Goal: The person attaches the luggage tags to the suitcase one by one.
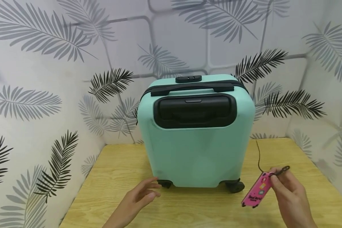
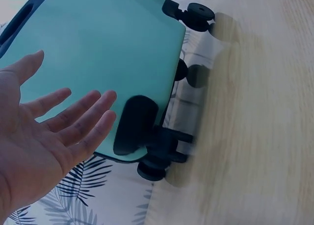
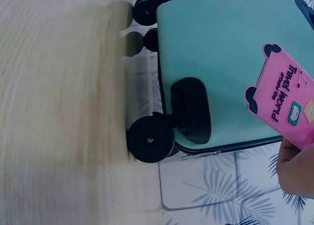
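A mint-green suitcase (image 1: pixel 196 152) stands upright on its wheels in the middle of the head view, its black carry handle (image 1: pixel 192 88) on top. My right hand (image 1: pixel 292 196) pinches a pink luggage tag (image 1: pixel 256 190) by its upper end, where a dark cord (image 1: pixel 258 158) loops out. The tag hangs to the right of the suitcase; in the right wrist view its face reads "Travel World". Near the suitcase's lower left corner is my left hand (image 1: pixel 138 198), fingers loosely spread and holding nothing. The left wrist view shows that palm (image 2: pixel 34 146) in front of the case.
Under the suitcase is a wood-grain table (image 1: pixel 108 177). Patterned wall covering (image 1: pixel 60 79) with grey and black leaves rises behind and on both sides. Black wheels (image 1: pixel 235 186) stick out at the suitcase's bottom corners, and a combination lock (image 1: pixel 188 79) sits on its top.
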### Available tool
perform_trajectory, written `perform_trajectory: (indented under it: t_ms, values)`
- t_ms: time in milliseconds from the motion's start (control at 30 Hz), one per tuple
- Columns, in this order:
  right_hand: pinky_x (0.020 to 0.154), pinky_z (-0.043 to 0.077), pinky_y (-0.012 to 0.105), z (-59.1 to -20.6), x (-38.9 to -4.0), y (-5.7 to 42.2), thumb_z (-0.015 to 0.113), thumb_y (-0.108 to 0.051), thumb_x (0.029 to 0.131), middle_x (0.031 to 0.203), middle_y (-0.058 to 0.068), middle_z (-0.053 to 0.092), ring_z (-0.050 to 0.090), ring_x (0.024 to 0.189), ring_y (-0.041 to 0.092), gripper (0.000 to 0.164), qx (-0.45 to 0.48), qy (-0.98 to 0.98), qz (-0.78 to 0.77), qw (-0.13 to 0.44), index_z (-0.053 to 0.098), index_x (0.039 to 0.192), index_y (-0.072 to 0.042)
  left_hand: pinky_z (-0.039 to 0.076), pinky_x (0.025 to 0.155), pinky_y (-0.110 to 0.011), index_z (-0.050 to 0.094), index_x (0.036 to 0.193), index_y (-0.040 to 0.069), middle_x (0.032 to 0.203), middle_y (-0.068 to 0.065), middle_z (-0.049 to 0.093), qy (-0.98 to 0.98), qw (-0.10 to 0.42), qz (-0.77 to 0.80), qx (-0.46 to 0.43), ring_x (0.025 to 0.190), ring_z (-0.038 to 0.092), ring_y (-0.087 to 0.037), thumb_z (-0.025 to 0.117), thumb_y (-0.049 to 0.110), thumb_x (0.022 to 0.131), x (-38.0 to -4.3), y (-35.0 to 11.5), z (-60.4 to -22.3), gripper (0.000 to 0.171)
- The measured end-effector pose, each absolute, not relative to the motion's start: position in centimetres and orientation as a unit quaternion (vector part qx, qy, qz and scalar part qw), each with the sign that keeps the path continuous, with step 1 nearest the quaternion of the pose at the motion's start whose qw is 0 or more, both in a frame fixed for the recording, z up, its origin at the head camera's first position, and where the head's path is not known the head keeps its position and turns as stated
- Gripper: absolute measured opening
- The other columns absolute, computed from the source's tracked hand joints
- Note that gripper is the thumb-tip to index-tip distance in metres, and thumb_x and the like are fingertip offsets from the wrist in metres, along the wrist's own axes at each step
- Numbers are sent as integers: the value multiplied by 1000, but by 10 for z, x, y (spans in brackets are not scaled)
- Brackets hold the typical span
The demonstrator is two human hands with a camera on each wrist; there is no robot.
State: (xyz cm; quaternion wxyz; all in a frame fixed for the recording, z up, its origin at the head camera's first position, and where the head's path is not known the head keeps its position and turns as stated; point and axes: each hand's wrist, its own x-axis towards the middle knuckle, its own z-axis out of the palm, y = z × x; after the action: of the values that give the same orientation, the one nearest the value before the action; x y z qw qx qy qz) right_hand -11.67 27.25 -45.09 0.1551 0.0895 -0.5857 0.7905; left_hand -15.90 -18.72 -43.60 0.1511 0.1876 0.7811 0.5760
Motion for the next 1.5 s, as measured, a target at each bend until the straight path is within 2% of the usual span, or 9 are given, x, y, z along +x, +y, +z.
perform_trajectory:
  t_ms: [133,300,567,800,967,1267,1367,1500]
  values:
    - [97,46,19,-443,-117,266,40,2,110,118,-1,61,56,105,10,24,109,-578,791,171,58,125,-3,51,100,-26,44,158,18,143,-10,61,775,143,581,204,125,65,-32,54,27,110,-161,-180,-432,49]
    - [98,45,20,-436,-115,258,37,6,109,121,0,60,57,109,11,28,129,-566,792,186,58,126,-2,50,102,-26,45,157,21,143,-7,61,768,143,585,220,124,65,-27,53,26,111,-161,-173,-423,47]
    - [101,46,24,-425,-112,249,31,16,105,120,7,62,62,110,15,34,202,-516,805,212,57,126,7,50,103,-30,45,157,21,144,-8,61,769,122,575,252,124,66,-23,54,21,110,-163,-164,-414,48]
    - [101,47,25,-413,-110,238,28,18,105,120,8,62,62,110,16,38,233,-510,799,216,57,127,5,53,102,-34,47,156,19,144,-13,60,751,101,582,293,122,66,-25,54,16,110,-168,-148,-400,48]
    - [100,47,26,-408,-111,232,28,18,105,119,9,62,63,111,19,37,239,-509,798,216,56,127,7,54,100,-36,47,156,16,143,-16,61,734,80,591,325,121,67,-25,55,12,108,-170,-136,-391,48]
    - [99,50,26,-397,-111,225,29,17,105,116,5,64,64,111,16,37,242,-526,787,212,57,124,2,55,97,-37,48,155,17,141,-13,63,725,41,589,354,121,67,-25,56,16,109,-169,-124,-378,47]
    - [94,53,28,-392,-112,221,28,17,105,116,8,63,64,105,19,35,254,-518,789,211,55,124,6,55,97,-37,48,155,19,141,-9,63,726,37,589,353,122,67,-23,57,17,108,-169,-121,-373,47]
    - [99,50,29,-384,-112,216,30,17,105,114,6,63,64,107,18,33,250,-528,781,219,55,123,7,55,97,-37,48,155,18,141,-6,64,726,31,587,356,122,67,-22,57,16,108,-169,-118,-368,48]
